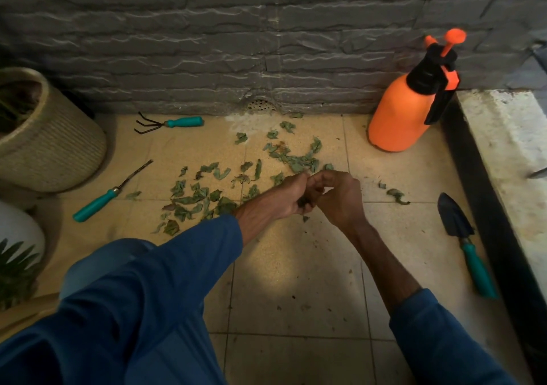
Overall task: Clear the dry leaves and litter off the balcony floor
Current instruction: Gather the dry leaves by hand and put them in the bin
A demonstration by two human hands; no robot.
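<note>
Several dry green leaves point(204, 195) lie scattered over the beige floor tiles point(296, 266), from the drain down to my hands, with a few more leaves point(396, 194) off to the right. My left hand point(288, 196) is curled around a small bunch of gathered leaves. My right hand point(337, 195) meets it with bent fingers at the bunch; whether it pinches a leaf is hidden. Small crumbs of litter dot the tiles nearer to me.
A hand rake point(174, 123) and a weeder point(109, 192) lie at left, a trowel point(464, 236) at right. An orange sprayer point(411, 109) stands by the grey wall. A woven pot point(44, 142) and a white pot point(17, 228) stand left. A raised ledge point(509, 154) borders the right.
</note>
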